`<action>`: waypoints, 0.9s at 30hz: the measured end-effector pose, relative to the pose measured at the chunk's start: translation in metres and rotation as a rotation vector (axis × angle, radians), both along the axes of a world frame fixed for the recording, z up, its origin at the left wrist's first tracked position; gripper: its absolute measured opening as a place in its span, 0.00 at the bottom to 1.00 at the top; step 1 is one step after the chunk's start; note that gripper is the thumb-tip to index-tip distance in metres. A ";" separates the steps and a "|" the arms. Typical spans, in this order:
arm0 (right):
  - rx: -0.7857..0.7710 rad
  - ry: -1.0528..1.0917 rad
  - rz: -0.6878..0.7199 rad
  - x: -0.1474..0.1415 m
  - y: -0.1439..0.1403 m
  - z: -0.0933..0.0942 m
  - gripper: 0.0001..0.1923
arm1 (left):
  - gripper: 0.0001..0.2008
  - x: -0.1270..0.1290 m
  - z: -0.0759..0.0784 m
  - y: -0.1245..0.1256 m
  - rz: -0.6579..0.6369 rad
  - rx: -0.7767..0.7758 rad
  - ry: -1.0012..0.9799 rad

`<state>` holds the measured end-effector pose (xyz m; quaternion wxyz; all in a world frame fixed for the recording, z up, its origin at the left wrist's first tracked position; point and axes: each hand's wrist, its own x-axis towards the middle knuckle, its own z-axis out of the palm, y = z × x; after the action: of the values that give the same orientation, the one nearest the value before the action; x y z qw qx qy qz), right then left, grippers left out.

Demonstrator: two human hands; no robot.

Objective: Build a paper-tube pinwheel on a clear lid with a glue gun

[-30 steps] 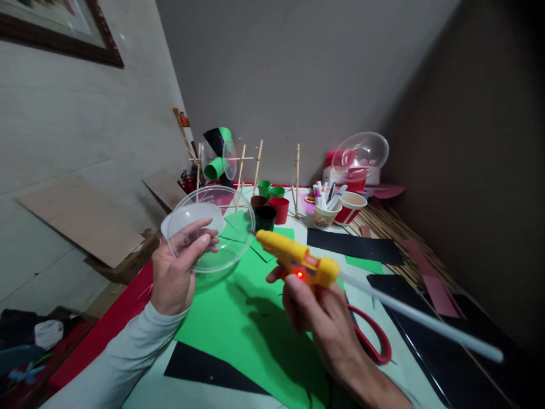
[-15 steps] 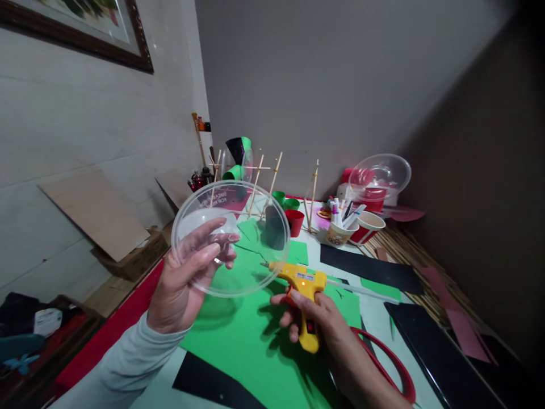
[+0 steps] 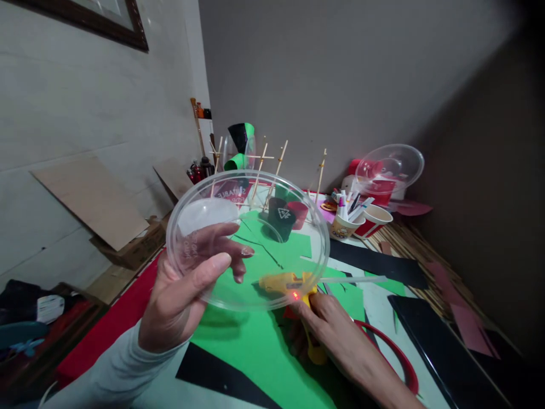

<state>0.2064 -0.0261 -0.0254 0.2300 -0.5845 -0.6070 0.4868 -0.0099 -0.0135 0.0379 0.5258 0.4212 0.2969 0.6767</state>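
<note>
Grey wall (image 3: 323,85) beyond table (image 3: 378,307). Left hand (image 3: 183,295), fingers gripping clear lid (image 3: 259,230), which overlaps black cup (image 3: 277,217), red cup (image 3: 298,216); right hand (image 3: 330,326) wrapped round glue gun (image 3: 315,352).

A wrinkled pale-grey sleeve (image 3: 113,366) reaches the left wrist (image 3: 156,334); the visible right forearm (image 3: 372,363) and both hands (image 3: 179,298) are bare.

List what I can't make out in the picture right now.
Head view, all of these:
Yellow glue gun: nozzle blurred behind the clear plastic disc; touching or not, can't tell.
Right hand: curled fingers lost in shadow behind the gun's handle.
Red loop: partly hidden behind the right forearm.
Picture frame: cut off by the top edge.
Disc's lettering near the left hand: too small and blurred.
</note>
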 end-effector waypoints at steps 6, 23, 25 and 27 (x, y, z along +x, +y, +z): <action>0.180 -0.357 -0.006 0.005 -0.002 0.007 0.29 | 0.10 0.007 0.005 -0.004 0.058 -0.036 0.023; 0.325 0.768 -0.027 0.011 -0.020 0.053 0.17 | 0.12 0.010 -0.003 0.008 -0.214 -0.155 0.030; 0.197 0.959 0.088 0.012 -0.026 0.060 0.23 | 0.12 0.013 0.000 0.004 -0.237 -0.196 0.020; 0.142 1.038 0.179 0.012 -0.034 0.067 0.27 | 0.12 0.017 0.002 -0.001 -0.242 -0.222 0.035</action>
<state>0.2184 -0.0597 0.0417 0.4970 -0.1955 -0.4922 0.6874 0.0072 -0.0140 0.0402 0.6416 0.4050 0.3262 0.5639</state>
